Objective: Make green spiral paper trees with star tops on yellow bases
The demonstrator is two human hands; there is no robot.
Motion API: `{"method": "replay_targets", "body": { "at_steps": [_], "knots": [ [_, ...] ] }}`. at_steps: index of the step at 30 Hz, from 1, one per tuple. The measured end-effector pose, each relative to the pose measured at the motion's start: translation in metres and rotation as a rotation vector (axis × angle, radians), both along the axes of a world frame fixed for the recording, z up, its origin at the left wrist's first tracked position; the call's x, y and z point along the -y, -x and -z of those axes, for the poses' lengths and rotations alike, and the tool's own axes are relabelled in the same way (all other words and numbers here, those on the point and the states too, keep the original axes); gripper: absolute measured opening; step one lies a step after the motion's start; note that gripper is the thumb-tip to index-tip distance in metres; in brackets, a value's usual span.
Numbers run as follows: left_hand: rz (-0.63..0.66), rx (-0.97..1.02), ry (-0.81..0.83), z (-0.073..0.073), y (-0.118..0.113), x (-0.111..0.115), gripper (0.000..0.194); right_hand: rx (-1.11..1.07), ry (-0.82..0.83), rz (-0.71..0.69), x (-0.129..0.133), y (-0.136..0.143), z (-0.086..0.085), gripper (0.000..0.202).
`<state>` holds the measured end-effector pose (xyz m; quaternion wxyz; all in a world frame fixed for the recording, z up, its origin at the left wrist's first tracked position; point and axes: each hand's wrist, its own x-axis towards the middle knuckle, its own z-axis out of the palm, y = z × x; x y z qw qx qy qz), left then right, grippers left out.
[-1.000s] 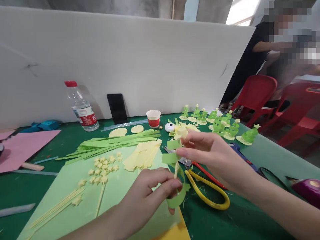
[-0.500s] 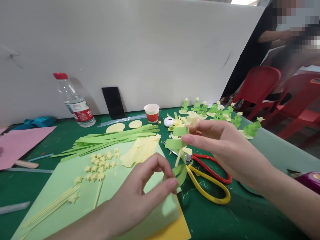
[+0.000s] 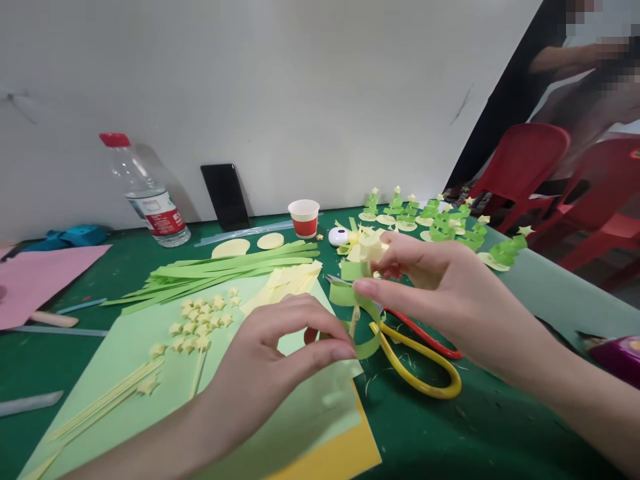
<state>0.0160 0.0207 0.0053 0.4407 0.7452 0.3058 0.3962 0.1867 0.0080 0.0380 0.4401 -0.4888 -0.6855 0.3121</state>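
Between my two hands is a green paper strip [image 3: 369,348], bent in wavy folds around a thin pale stick [image 3: 355,322]. My left hand [image 3: 295,347] pinches the strip's lower end between thumb and fingers. Higher up, my right hand [image 3: 425,280] closes on the upper folds, with a pale yellow paper star [image 3: 373,248] at the top, partly hidden by the fingers. Scissors [image 3: 420,373] with red and yellow handles lie behind and below the strip. To the left, small folded paper stars [image 3: 203,320] and thin yellow sticks [image 3: 107,400] rest on a light green sheet [image 3: 150,440].
Several finished paper trees [image 3: 443,223] stand at the back right. Green strips [image 3: 215,273], yellow strips [image 3: 285,283], a paper cup [image 3: 304,220], a phone [image 3: 225,197] and a water bottle [image 3: 155,207] line the back by a white board [image 3: 300,100]. A person stands beyond red chairs [image 3: 530,160].
My right hand has shifted slightly left and the folded strip has turned a little. My left fingers have moved slightly up along its lower end. The camera view has shifted a little.
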Motion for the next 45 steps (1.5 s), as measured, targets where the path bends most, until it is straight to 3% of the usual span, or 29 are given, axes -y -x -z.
{"method": "replay_targets", "body": {
  "at_steps": [9, 39, 45],
  "knots": [
    [-0.096, 0.016, -0.008, 0.0022, 0.0000, -0.0004, 0.017, -0.015, -0.019, 0.006, 0.0023, 0.0029, 0.0048, 0.018],
    [-0.169, -0.097, -0.022, 0.0023, 0.0026, -0.0005, 0.020, -0.013, 0.035, -0.004, 0.0054, 0.0042, -0.0022, 0.022],
    [-0.177, -0.095, -0.012, 0.0042, 0.0018, -0.0008, 0.014, -0.009, 0.025, -0.007, 0.0053, 0.0048, -0.0005, 0.022]
  ]
}}
